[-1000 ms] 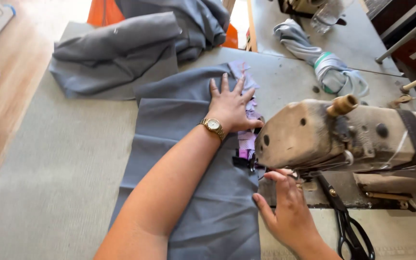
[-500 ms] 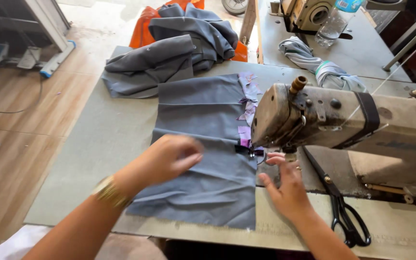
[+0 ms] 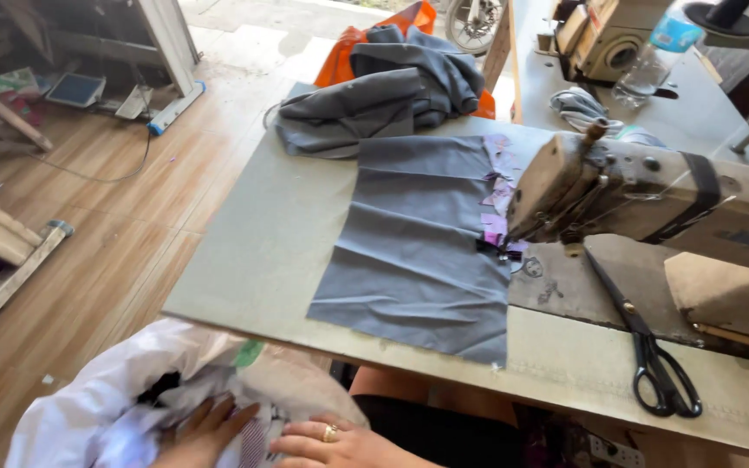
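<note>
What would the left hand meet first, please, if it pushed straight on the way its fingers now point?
Probably the crumpled white plastic bag: the left hand already points up-left into its opening, with dark cloth just beyond, though depth is unclear.

The grey cloth point(image 3: 418, 234) lay matt and faintly creased on the smooth, dull table point(image 3: 253, 251). The sewing machine point(image 3: 643, 199) was worn, scuffed metal. The scissors point(image 3: 648, 347) had black handles, perhaps plastic. The white bag point(image 3: 114, 399) looked thin and crinkled. The floor point(image 3: 106, 217) was glossy wood.
</note>
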